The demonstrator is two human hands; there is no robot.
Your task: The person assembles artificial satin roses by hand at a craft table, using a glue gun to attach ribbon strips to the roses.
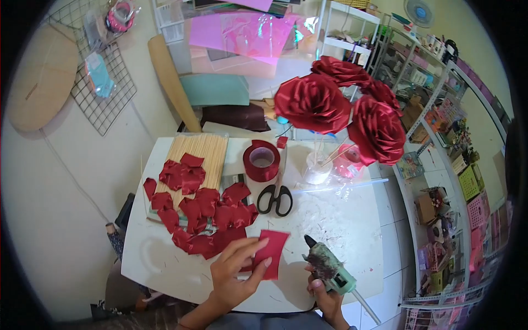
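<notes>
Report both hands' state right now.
Left hand: closed on a red fabric piece.
Right hand: gripping a green glue gun.

Count the items as follows. You have two hands: one left hand (235, 278) and one right hand (328, 300). Confirm one glue gun (329, 268) and one held ribbon piece (271, 254). On the table (352, 225), count one pair of scissors (275, 200), one red ribbon roll (253, 169) and one white cup (316, 175). Count four red roses (312, 104). Count one pile of wooden sticks (206, 151); the individual sticks are too closely packed to count. The loose ribbon pieces (207, 202) number more than ten; they overlap, so you cannot obtain an exact total. Count one fan (419, 13).
</notes>
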